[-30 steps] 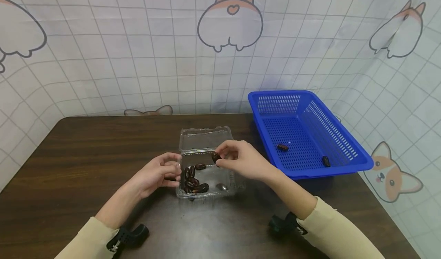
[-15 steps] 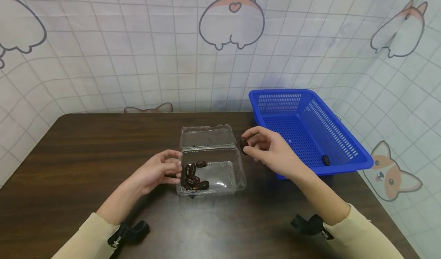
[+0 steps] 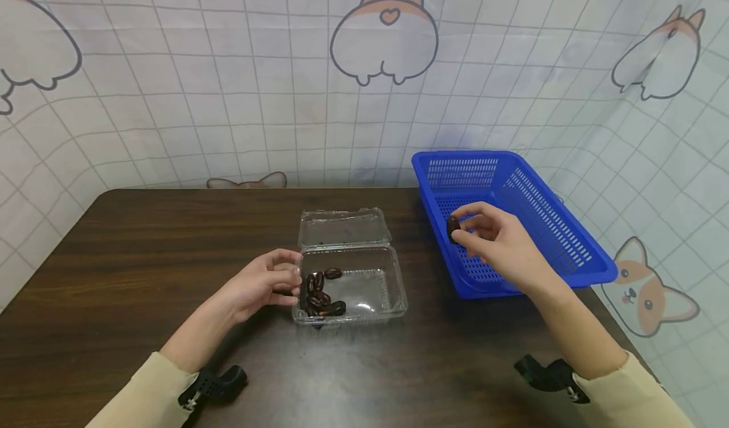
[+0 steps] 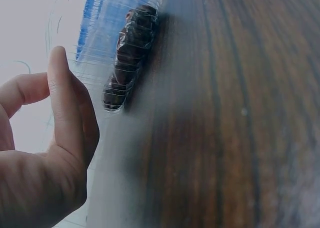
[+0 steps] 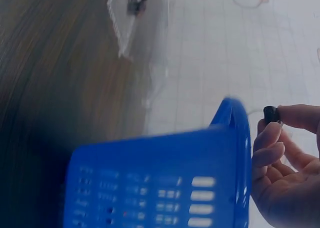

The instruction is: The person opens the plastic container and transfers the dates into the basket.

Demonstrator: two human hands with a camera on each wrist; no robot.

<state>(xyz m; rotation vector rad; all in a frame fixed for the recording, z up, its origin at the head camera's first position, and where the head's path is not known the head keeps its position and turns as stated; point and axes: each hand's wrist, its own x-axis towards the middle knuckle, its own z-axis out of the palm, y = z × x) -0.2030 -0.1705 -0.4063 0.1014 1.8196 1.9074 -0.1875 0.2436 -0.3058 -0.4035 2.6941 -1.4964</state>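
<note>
A brown, wrinkled date (image 3: 453,228) is pinched between the fingertips and thumb of my right hand (image 3: 501,241), held above the left side of the blue plastic basket (image 3: 569,244). In the right wrist view the date (image 5: 271,114) shows as a dark end at the fingertips, above the basket rim (image 5: 242,163). My left hand (image 3: 262,285) rests its relaxed fingers against the left wall of a clear plastic clamshell box (image 3: 364,289). Several dates (image 3: 319,298) lie in the left part of that box. My right hand hides part of the basket's floor.
The box's clear lid (image 3: 344,228) is folded back, away from the person. Box and basket stand on a dark wood table (image 3: 171,238). A white grid-patterned cloth (image 3: 256,99) with cartoon dogs hangs behind and to the right.
My right hand has carried the date from above the clear box rightward to above the basket. The left hand has stayed by the box's left wall.
</note>
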